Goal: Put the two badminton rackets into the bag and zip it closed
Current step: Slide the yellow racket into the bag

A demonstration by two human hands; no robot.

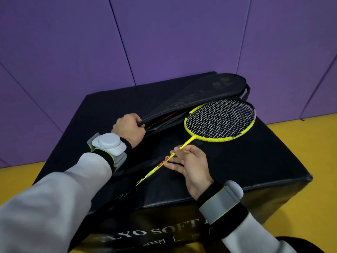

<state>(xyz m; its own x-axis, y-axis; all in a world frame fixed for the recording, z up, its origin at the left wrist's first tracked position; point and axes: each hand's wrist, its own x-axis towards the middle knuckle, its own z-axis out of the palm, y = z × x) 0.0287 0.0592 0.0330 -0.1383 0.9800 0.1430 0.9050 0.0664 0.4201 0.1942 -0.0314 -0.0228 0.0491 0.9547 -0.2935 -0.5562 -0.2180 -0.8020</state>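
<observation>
A black racket bag (209, 88) lies across the far side of a black padded box, its long opening unzipped. My left hand (128, 129) grips the bag's upper flap edge and holds it lifted. Inside the gap a red and black racket shaft (168, 115) shows. A yellow racket (219, 120) lies beside the bag, with its head just in front of the opening. My right hand (187, 162) pinches its yellow shaft near the middle. The handle end runs down under my left forearm and is partly hidden.
The black padded box (255, 161) has edges close on the right and front, with white lettering on its front face. A yellow floor (310, 139) surrounds it. Purple padded wall panels (164, 33) rise behind.
</observation>
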